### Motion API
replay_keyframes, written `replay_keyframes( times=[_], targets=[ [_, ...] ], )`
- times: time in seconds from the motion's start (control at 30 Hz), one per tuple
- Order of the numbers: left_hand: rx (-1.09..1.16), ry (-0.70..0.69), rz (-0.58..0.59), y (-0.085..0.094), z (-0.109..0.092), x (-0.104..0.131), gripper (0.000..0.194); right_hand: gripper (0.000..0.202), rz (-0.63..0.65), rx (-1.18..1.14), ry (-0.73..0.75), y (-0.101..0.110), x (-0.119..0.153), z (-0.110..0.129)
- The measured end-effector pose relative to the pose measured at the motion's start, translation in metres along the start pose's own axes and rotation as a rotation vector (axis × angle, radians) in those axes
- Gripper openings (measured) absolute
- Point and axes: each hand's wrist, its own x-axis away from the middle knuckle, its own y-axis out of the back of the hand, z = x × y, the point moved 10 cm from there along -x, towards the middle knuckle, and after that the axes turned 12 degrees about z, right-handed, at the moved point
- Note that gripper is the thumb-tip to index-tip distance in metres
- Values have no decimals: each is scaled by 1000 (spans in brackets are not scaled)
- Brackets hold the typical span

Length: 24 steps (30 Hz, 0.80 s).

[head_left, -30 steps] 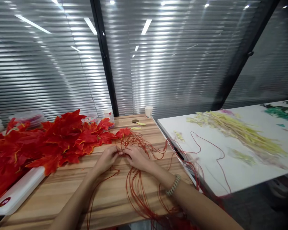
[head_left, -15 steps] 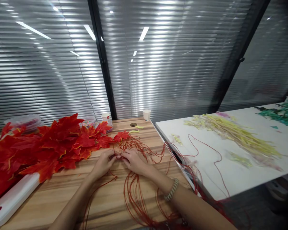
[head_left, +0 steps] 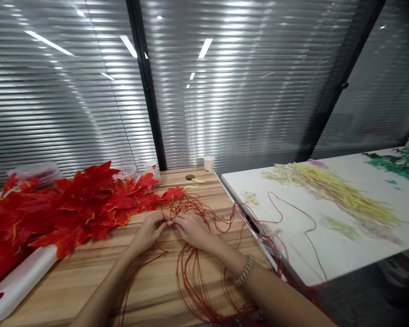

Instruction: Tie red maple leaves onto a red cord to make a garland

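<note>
Thin red cord (head_left: 194, 281) lies in long loops and tangles over the wooden table (head_left: 88, 277). My left hand (head_left: 150, 231) pinches the cord near the table's middle. Against its fingertips, my right hand (head_left: 190, 228) also has its fingers closed on the cord, with a beaded bracelet on that wrist. The exact spot between the fingertips is too small to make out. Just beyond both hands, a tangle of the cord touches a small red leaf (head_left: 173, 194).
Red artificial maple leaves (head_left: 71, 204) and a white device (head_left: 23, 281) are at the left. Paper cups (head_left: 209, 164) stand at the back. A white table (head_left: 293, 254) at the right holds yellow stems (head_left: 344, 190), green pieces (head_left: 402, 161) and trailing cord.
</note>
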Motion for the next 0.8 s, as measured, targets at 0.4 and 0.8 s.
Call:
replay_keyframes(
  times=[0.4,0.8],
  targets=[
    [-43,22,28,-3,4,0,18,14,6,14,-10,-4,-1,-2],
    [-56,8,41,-3,-3,0,17,17,-1,12,3,-5,0,-1]
  ],
)
